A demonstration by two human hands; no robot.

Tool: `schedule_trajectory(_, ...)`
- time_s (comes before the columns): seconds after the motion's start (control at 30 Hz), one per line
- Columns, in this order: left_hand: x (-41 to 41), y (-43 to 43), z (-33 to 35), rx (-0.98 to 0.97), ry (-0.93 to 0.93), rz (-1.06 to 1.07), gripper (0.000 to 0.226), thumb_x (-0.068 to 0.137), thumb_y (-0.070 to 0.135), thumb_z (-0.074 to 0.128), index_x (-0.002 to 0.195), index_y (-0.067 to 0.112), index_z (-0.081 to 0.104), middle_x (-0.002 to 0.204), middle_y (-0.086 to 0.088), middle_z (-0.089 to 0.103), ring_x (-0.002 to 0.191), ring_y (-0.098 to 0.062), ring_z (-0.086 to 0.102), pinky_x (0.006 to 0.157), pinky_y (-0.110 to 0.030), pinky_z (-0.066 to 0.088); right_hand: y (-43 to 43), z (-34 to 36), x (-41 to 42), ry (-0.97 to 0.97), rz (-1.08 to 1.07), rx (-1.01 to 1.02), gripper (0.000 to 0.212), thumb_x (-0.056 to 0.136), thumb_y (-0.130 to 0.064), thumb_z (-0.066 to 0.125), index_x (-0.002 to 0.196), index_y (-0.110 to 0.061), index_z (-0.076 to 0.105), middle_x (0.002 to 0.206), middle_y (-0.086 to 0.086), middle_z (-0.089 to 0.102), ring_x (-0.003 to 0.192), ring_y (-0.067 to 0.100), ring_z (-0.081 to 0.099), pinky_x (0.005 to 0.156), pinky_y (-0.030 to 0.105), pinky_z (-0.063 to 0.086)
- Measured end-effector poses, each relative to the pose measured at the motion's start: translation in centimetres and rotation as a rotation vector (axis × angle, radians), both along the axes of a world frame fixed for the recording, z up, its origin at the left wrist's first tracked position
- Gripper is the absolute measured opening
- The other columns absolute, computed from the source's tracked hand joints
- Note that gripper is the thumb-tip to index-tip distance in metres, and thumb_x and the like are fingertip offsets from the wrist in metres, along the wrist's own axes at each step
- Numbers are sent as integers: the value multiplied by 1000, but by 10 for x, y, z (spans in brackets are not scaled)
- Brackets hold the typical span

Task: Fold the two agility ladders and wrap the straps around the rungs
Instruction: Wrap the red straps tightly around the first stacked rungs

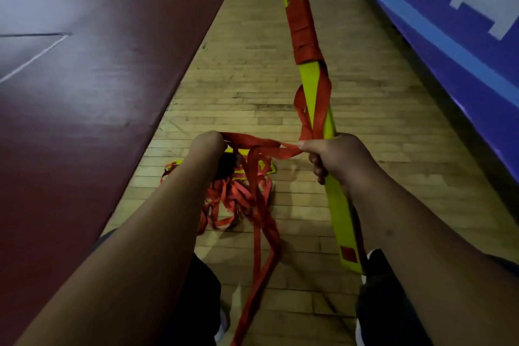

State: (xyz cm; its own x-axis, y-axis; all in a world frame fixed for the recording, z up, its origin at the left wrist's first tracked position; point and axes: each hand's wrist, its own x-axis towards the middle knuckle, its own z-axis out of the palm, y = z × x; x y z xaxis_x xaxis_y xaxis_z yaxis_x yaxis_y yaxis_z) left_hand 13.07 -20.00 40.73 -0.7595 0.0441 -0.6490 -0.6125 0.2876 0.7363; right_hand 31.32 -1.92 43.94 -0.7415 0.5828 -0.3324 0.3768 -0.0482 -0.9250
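The rung bundle (pixel 308 76), a stack of yellow slats, stands almost upright in the air over the wooden floor (pixel 252 64), its top tipped away towards the far end of the boards. Up top, the red strap (pixel 302 25) is wound round it in tight, neat turns; below that the strap goes loose and twisted down the slats. The right hand (pixel 337 157) is a fist round the middle of the bundle, thumb pinning the strap against the yellow. From there the strap runs taut across to the left hand (pixel 209 146), bent down at the wrist with its fingers hidden, so whether it grips or just hooks the strap I cannot tell. More strap falls from between the hands, down past the knees.

Under the left hand, on the boards, lies the second ladder (pixel 238 194), a tangled heap of red webbing with yellow rungs poking out. A maroon mat (pixel 98 64) borders the floor's left edge, a blue banner (pixel 449 50) its right. Dark trouser legs (pixel 387 303) show at the near edge.
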Motion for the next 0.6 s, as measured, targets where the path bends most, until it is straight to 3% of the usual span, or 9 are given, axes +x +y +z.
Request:
schedule_trajectory(0.07, 0, 3, -1, 279, -131, 116, 34, 106, 19, 34, 74, 17, 45, 55, -6, 54, 53, -22, 49, 60, -30, 44, 0, 0, -2, 2, 5, -7, 22, 91, -28, 84, 84, -9, 73, 60, 1, 59, 50, 17, 53, 57, 36, 48)
schedule_trajectory(0.13, 0, 1, -2, 414, -201, 179, 40, 106, 24, 28, 77, 18, 54, 65, -4, 64, 51, -21, 64, 64, -31, 49, -1, 0, -2, 2, 17, -17, 23, 92, -28, 84, 82, -9, 73, 59, 1, 58, 49, 17, 52, 57, 36, 47)
schedule_trajectory(0.23, 2, -9, 0, 466, -285, 129, 69, 111, 45, 14, 108, 11, 73, 98, -10, 83, 72, -35, 81, 74, -46, 64, -1, 1, 0, -10, 24, 24, 25, 92, -27, 83, 79, -10, 72, 58, 1, 58, 49, 16, 52, 54, 34, 47)
schedule_trajectory(0.33, -2, -13, 7, 566, -406, 54, 105, 105, 72, 1, 135, -4, 65, 122, -28, 76, 93, -56, 77, 64, -71, 62, 3, 2, 3, -18, 14, 69, 23, 93, -26, 82, 80, -9, 74, 59, 2, 59, 50, 17, 53, 54, 34, 47)
schedule_trajectory(0.4, -5, -14, 8, 613, -446, 47, 115, 99, 81, -2, 139, -8, 59, 129, -31, 73, 102, -62, 73, 75, -79, 58, 9, 2, 4, -22, -6, 86, 22, 93, -26, 82, 81, -9, 75, 61, 2, 60, 52, 17, 53, 54, 34, 47)
schedule_trajectory(0.47, -6, -13, 12, 508, -404, -29, 101, 103, 73, 9, 140, -6, 61, 124, -29, 75, 103, -54, 75, 96, -66, 53, 16, 1, 6, -10, -33, 74, 22, 92, -25, 82, 80, -9, 74, 61, 3, 60, 52, 19, 53, 54, 35, 47)
schedule_trajectory(0.53, -6, -8, 11, 133, -242, -215, 79, 105, 56, 25, 132, -5, 66, 116, -30, 77, 104, -47, 73, 95, -55, 49, 20, 1, 8, 6, -46, 54, 22, 91, -24, 84, 80, -9, 73, 61, 3, 59, 50, 19, 52, 53, 35, 47)
schedule_trajectory(0.6, 6, -1, 13, -343, 2, -533, 60, 107, 40, 32, 128, -5, 66, 117, -31, 76, 102, -45, 72, 87, -50, 53, 23, 1, 10, 3, -29, 30, 23, 92, -25, 84, 80, -9, 72, 61, 3, 59, 48, 18, 52, 53, 34, 47)
